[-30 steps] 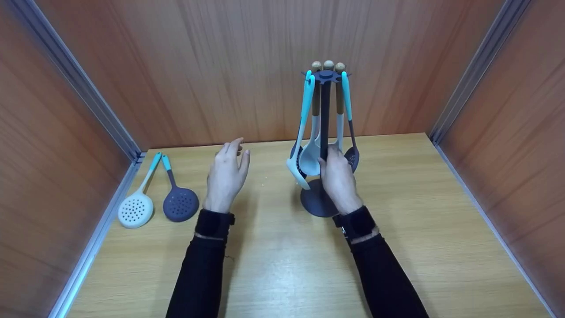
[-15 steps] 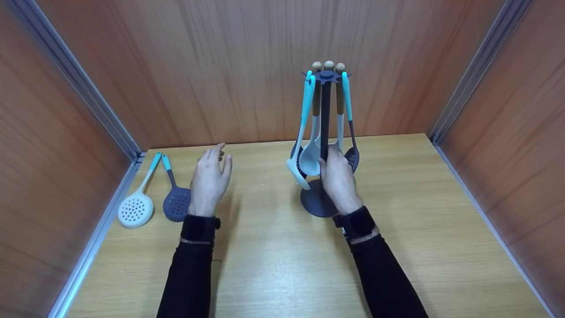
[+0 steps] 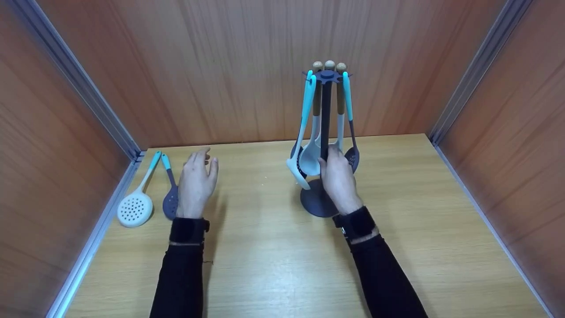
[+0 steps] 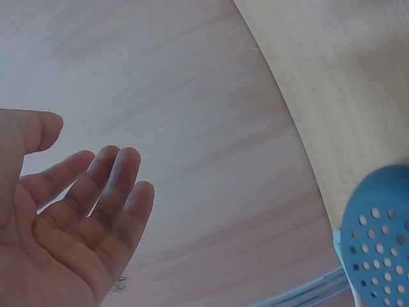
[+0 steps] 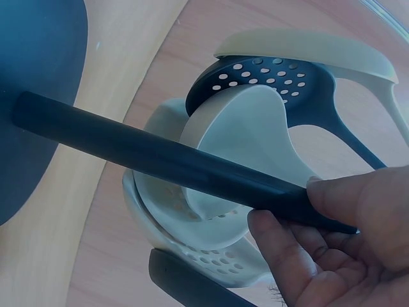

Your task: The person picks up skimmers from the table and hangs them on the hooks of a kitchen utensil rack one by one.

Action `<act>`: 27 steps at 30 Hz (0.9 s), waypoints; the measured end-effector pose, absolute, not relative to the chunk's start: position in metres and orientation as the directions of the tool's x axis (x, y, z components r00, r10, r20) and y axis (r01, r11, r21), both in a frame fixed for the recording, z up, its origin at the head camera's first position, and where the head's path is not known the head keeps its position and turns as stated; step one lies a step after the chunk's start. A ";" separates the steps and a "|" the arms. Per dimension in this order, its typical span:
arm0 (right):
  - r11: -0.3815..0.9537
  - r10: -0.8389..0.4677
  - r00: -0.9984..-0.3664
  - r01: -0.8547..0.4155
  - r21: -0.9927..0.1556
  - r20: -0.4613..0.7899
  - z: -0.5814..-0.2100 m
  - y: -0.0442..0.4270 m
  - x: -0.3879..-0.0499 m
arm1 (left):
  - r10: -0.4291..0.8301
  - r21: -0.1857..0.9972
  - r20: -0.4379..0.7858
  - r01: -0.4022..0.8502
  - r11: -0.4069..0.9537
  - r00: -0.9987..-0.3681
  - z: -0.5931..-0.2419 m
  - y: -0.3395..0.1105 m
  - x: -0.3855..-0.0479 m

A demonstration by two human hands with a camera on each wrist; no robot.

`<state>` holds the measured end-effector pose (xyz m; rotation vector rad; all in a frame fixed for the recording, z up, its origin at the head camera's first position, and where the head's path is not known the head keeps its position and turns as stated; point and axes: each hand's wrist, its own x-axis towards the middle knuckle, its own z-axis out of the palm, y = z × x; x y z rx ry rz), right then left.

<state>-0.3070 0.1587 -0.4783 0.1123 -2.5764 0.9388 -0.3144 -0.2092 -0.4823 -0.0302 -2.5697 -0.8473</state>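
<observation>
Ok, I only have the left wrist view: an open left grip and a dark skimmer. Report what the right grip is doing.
Observer: The right grip holds the pole of a stand.

Operator: Tell me what's on that stand.

Observer: Utensils hang around its pole, some with turquoise handles, some with brown.

Operator: Now say whether the head view shows the whole skimmer.

Observer: No, there the left grip hides part of the skimmer.

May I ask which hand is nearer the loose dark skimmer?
Left hand: just right of the skimmer, partly hiding it. Right hand: farther right, gripping the stand.
</observation>
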 end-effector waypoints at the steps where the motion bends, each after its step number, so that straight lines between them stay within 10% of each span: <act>1: 0.773 0.057 -0.919 -0.207 -0.600 0.390 -0.478 0.159 -0.307 | -0.115 0.564 0.408 0.151 0.812 -0.906 -0.483 -0.212 -0.314; 27: 0.779 0.054 -0.929 -0.190 -0.597 0.365 -0.476 0.162 -0.305 | -0.238 0.594 0.323 0.001 0.804 -0.916 -0.498 -0.263 -0.308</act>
